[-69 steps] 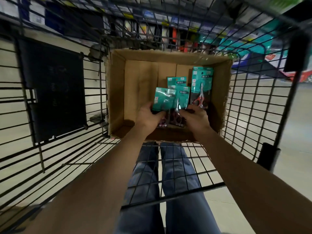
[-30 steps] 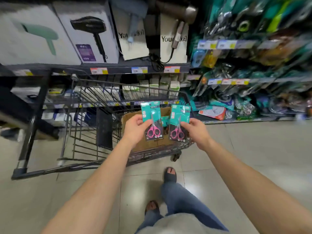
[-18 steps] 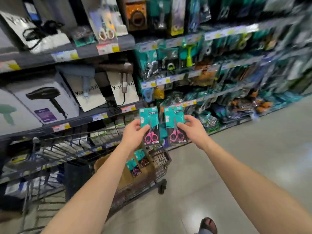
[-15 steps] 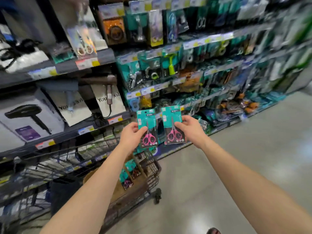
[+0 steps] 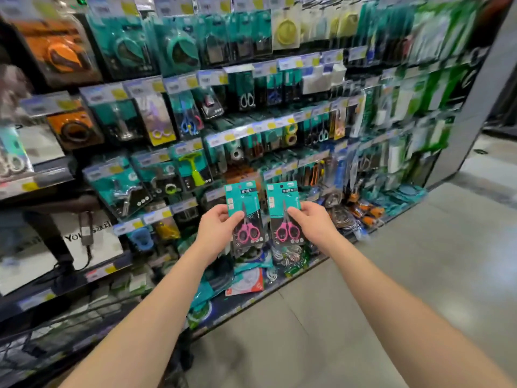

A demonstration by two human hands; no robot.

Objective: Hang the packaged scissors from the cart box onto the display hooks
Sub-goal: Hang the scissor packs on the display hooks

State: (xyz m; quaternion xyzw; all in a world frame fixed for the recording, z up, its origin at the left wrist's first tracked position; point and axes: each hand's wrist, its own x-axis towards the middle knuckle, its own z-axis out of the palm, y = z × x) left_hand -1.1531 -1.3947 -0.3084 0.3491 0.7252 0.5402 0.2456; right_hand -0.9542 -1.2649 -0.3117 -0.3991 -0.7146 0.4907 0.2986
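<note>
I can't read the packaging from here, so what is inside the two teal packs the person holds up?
Each teal pack holds one pair of pink-handled scissors. Thumbs cover part of each card, and the backs are hidden.

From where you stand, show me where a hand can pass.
Free: the bare floor right of the display, and the slim gap between the two scissor packs. Crowded: the display itself, packages overlapping on every row.

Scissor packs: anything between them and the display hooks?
Nothing visible. The left hand holds one scissor pack and the right hand holds the other pack, both upright in open air in front of the display wall. Which hook is meant, and whether it is free, is too blurred to tell.
</note>
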